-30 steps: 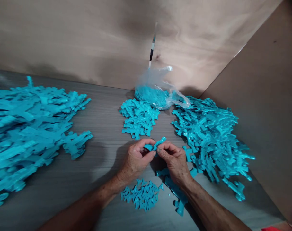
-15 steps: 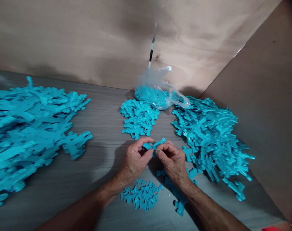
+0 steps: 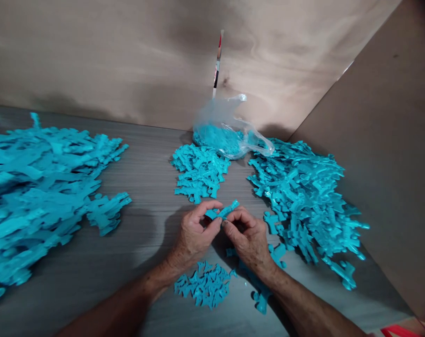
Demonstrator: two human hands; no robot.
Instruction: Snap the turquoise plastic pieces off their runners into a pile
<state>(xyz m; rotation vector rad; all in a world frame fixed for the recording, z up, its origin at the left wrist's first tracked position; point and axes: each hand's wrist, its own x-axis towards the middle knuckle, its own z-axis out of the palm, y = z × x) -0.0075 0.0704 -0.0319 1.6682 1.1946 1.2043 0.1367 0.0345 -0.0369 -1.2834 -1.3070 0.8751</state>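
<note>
A small turquoise moulded piece [image 3: 230, 208] is held up between both hands over the middle of the table. My left hand [image 3: 197, 231] pinches it between thumb and fingers from the left. My right hand [image 3: 249, 236] is closed at its lower right edge, thumb against forefinger; the fingers partly hide what they grip there. Below the hands lies a patch of small turquoise scraps [image 3: 203, 285]. Beside my right wrist are a few larger turquoise pieces [image 3: 263, 299], partly covered by the arm.
A large heap of turquoise pieces [image 3: 47, 187] spreads over the left side, another heap [image 3: 299, 192] over the right. At the back, a smaller pile [image 3: 200, 171] lies before a clear plastic bag [image 3: 233, 145] of turquoise bits. A thin stick [image 3: 217, 70] rises behind the bag against the wooden wall.
My right fingertips have slid slightly down along the held piece, showing more of its upper side. The whole view has shifted a little; the heaps look unchanged.
</note>
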